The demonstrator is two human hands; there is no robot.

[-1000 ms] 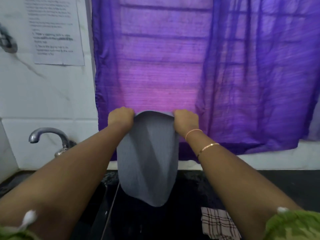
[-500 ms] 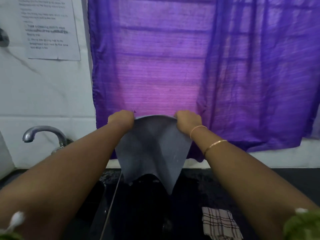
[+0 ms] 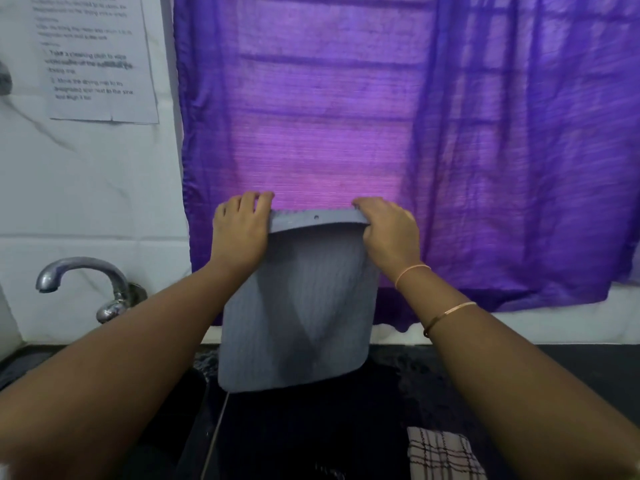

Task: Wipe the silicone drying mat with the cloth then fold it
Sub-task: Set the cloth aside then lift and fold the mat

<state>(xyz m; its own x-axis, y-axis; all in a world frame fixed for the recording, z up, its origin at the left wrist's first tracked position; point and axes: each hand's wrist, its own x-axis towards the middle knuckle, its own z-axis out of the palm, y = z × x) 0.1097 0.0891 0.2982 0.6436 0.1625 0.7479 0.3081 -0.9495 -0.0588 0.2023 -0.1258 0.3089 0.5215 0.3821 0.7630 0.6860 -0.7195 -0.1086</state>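
Both arms reach forward and up, hands well apart at the same height. The left hand [image 3: 242, 233] and right hand [image 3: 389, 233] each pinch a top corner of the grey silicone mat [image 3: 298, 323] — it hangs doubled over the dark counter [image 3: 519, 362], in front of the purple curtain [image 3: 485, 150]. The checked cloth [image 3: 441, 453] lies on the counter, lower right.

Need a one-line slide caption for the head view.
Left hand and right hand hold the grey silicone mat up by its top edge before a purple curtain; checked cloth lies lower right.
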